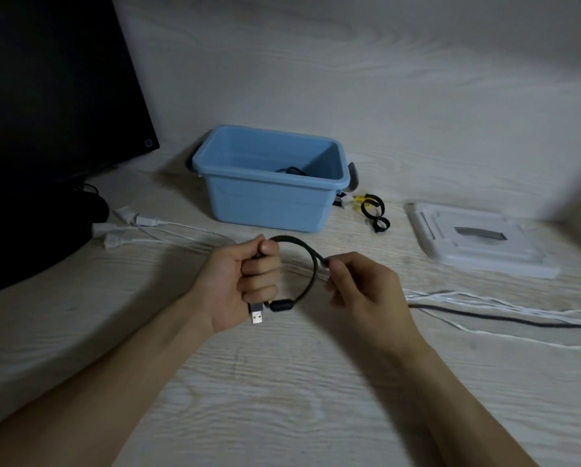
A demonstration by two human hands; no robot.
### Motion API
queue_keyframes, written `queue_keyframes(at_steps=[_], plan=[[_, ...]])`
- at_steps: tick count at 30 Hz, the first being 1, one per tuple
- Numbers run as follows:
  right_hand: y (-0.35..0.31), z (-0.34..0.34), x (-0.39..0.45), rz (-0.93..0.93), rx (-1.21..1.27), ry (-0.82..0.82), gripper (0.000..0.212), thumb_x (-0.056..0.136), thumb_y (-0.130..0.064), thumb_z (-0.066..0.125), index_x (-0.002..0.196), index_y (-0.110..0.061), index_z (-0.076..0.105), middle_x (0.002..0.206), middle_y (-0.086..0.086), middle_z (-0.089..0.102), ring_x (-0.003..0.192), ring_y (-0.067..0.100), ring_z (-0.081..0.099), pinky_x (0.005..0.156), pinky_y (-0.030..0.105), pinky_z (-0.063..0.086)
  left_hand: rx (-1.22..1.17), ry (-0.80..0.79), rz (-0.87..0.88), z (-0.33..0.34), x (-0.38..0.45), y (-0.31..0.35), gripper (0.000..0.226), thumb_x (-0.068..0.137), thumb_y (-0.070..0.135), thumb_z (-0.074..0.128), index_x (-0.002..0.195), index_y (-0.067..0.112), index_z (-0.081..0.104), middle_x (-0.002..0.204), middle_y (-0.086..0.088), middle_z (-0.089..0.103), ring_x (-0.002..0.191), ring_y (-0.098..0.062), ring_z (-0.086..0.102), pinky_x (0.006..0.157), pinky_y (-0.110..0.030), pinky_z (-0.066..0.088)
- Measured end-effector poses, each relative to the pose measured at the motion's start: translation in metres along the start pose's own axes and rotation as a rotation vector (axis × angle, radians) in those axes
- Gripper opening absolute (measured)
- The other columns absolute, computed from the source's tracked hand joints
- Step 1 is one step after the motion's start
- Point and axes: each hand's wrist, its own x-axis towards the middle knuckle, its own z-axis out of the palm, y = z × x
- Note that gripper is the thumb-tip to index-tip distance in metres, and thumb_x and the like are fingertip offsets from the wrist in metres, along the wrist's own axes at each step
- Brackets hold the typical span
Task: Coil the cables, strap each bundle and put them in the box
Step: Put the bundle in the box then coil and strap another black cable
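My left hand [245, 281] grips a black USB cable [311, 264] in a fist, its silver plug [257, 315] sticking out below. The cable arcs in one loop to the right, where my right hand [359, 291] pinches it between thumb and forefinger. Its long tail [504, 318] trails off to the right across the table. The blue box [268, 183] stands open just behind my hands, with a dark cable bundle partly visible inside. Black and yellow straps [373, 210] lie right of the box.
White cables [484, 298] run across the table from left plugs [127, 224] to the right edge. The box's white lid [477, 237] lies at the right. A black monitor [53, 89] and its base occupy the left.
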Motion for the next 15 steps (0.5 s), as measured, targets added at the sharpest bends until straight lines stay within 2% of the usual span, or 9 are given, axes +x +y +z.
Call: queue_keyframes(at_steps=[1, 3, 5, 8, 11, 13, 15], plan=[[0.001, -0.004, 0.001, -0.024, -0.089, 0.019, 0.016, 0.101, -0.027, 0.056, 0.093, -0.021, 0.069, 0.07, -0.003, 0.066, 0.061, 0.016, 0.061, 0.061, 0.04, 0.053, 0.002, 0.074, 0.045, 0.002, 0.0, 0.002, 0.029, 0.093, 0.031, 0.044, 0.068, 0.017, 0.049, 0.052, 0.01, 0.017, 0.04, -0.007, 0.008, 0.036, -0.022, 0.011], [0.003, -0.012, 0.003, -0.06, -0.243, 0.064, 0.013, 0.098, -0.031, 0.061, 0.091, -0.023, 0.069, 0.066, -0.007, 0.065, 0.06, 0.01, 0.06, 0.059, 0.034, 0.05, 0.002, 0.186, 0.129, 0.004, 0.0, 0.005, 0.033, 0.094, 0.034, 0.043, 0.064, 0.019, 0.044, 0.048, 0.01, 0.018, 0.033, -0.006, 0.011, 0.034, -0.021, 0.008], [0.003, -0.02, 0.004, -0.084, -0.342, 0.105, 0.013, 0.094, -0.034, 0.065, 0.088, -0.024, 0.07, 0.062, -0.01, 0.063, 0.057, 0.008, 0.057, 0.055, 0.022, 0.042, -0.024, 0.251, 0.195, 0.003, 0.0, 0.009, 0.038, 0.098, 0.033, 0.039, 0.062, 0.02, 0.041, 0.045, 0.01, 0.019, 0.03, -0.005, 0.016, 0.031, -0.02, 0.01], [0.007, -0.031, 0.006, -0.111, -0.411, 0.167, 0.015, 0.091, -0.035, 0.069, 0.084, -0.022, 0.071, 0.066, -0.012, 0.066, 0.061, 0.006, 0.059, 0.055, 0.015, 0.04, -0.109, 0.305, 0.272, 0.001, -0.001, 0.019, 0.041, 0.101, 0.03, 0.036, 0.061, 0.02, 0.039, 0.044, 0.01, 0.02, 0.029, -0.006, 0.016, 0.03, -0.019, 0.013], [0.013, -0.038, 0.009, -0.055, -0.479, 0.234, 0.021, 0.089, -0.038, 0.07, 0.096, -0.018, 0.068, 0.072, -0.01, 0.066, 0.062, 0.002, 0.058, 0.057, 0.01, 0.038, -0.191, 0.451, 0.41, -0.001, -0.001, 0.027, 0.043, 0.103, 0.028, 0.033, 0.063, 0.019, 0.041, 0.042, 0.01, 0.022, 0.031, -0.007, 0.016, 0.032, -0.019, 0.014], [0.017, -0.046, 0.012, 0.052, -0.507, 0.239, 0.028, 0.089, -0.042, 0.07, 0.104, -0.019, 0.064, 0.075, -0.007, 0.066, 0.066, -0.001, 0.058, 0.059, 0.013, 0.039, -0.22, 0.593, 0.534, -0.005, -0.001, 0.033, 0.043, 0.106, 0.029, 0.031, 0.065, 0.018, 0.042, 0.041, 0.01, 0.024, 0.032, -0.006, 0.016, 0.034, -0.019, 0.016], [0.02, -0.054, 0.013, 0.125, -0.513, 0.212, 0.025, 0.09, -0.042, 0.068, 0.095, -0.018, 0.064, 0.07, -0.008, 0.064, 0.065, 0.004, 0.061, 0.057, 0.02, 0.041, -0.231, 0.645, 0.609, -0.01, -0.001, 0.037, 0.043, 0.107, 0.028, 0.031, 0.067, 0.018, 0.043, 0.041, 0.01, 0.025, 0.033, -0.006, 0.018, 0.034, -0.019, 0.02]])
